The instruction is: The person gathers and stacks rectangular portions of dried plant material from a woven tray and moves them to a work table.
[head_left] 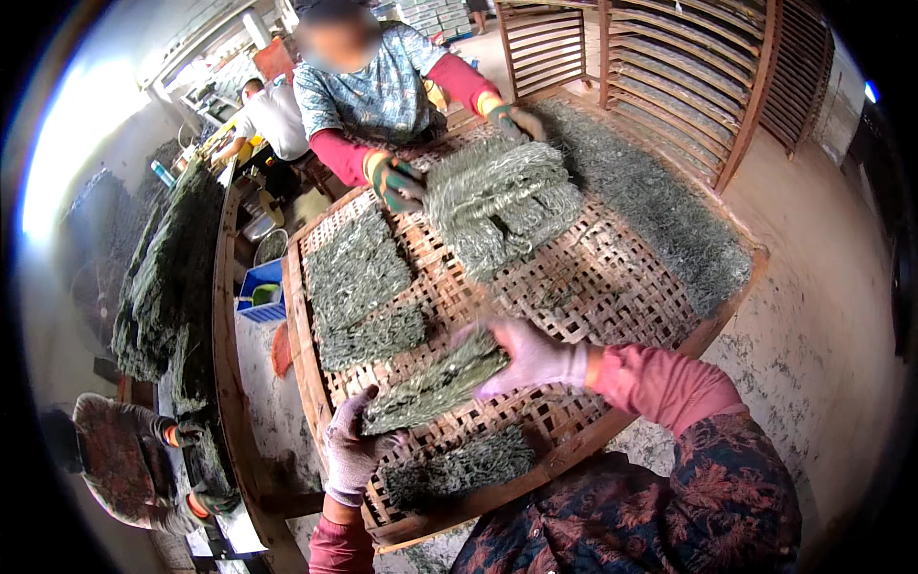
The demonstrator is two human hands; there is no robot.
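Head view: your left hand [354,450] cups the left end of a grey-green bundle [435,387], your right hand [521,359] clasps its right end, thumb and fingers spread; right fingers blurred. Bundle: long, stringy, matted strands, over the near part of the woven tray [430,277], between 2 similar clumps: 1 left and farther [359,273], 1 at the near edge [464,469]. Pale boxes [435,17] at far end, markings too small to read.
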